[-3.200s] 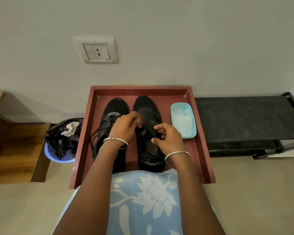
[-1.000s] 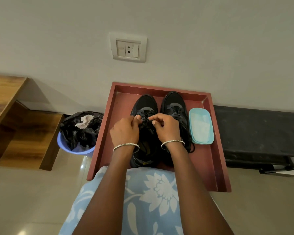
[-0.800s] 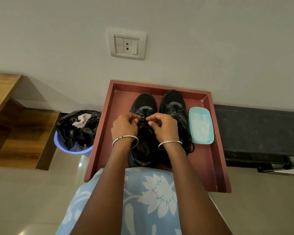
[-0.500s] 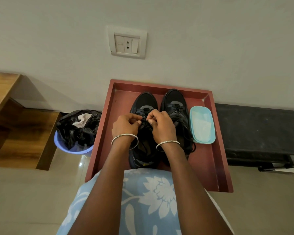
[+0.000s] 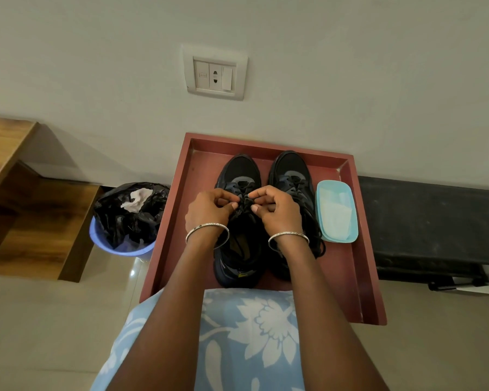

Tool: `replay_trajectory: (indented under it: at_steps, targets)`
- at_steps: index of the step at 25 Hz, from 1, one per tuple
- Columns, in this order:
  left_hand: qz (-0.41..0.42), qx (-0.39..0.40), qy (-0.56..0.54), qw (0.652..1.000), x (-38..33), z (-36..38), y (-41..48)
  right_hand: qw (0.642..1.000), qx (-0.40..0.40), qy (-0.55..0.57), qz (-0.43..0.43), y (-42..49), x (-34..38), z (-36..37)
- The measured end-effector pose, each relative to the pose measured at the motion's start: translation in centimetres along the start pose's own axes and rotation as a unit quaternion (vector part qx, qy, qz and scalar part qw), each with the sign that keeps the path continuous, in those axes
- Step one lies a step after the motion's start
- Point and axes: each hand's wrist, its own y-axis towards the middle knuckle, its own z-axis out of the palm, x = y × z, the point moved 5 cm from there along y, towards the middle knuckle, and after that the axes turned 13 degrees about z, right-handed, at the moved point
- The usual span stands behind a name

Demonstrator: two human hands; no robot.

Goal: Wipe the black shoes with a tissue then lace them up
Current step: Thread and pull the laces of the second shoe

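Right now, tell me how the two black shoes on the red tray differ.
The left hand and right hand pinch the laces of the left black shoe; the right black shoe goes unheld. The left shoe's laces are gathered up; the right shoe's trail over its side. Both point toes at the wall.

A light-blue tub (image 5: 336,240) sits in the red tray (image 5: 347,277); a bag-lined purple bin (image 5: 119,251) stands left of it.

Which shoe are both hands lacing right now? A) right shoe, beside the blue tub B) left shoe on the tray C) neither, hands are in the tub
B: the left hand and right hand both pinch the laces over the left shoe, not the right shoe.
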Motion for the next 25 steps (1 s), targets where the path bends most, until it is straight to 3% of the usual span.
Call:
replay_trajectory:
  at_steps: [8, 13, 22, 25]
  targets:
    - [0.022, 0.013, 0.012, 1.000, 0.0, 0.0, 0.4, 0.988, -0.062, -0.127, -0.059, -0.8, 1.9, 0.4]
    - [0.036, 0.018, 0.031, 0.999, -0.2, 0.1, 0.4, 0.990, -0.084, -0.098, -0.063, -1.2, 1.7, -0.1]
    - [0.144, 0.052, 0.249, 0.956, -2.2, 1.1, 0.8, 0.995, -0.068, -0.069, -0.026, -0.6, 1.2, 0.1]
    - [0.131, 0.084, 0.170, 0.973, -1.4, 1.1, 1.1, 0.995, -0.070, -0.065, -0.017, -0.5, 1.1, 0.1]
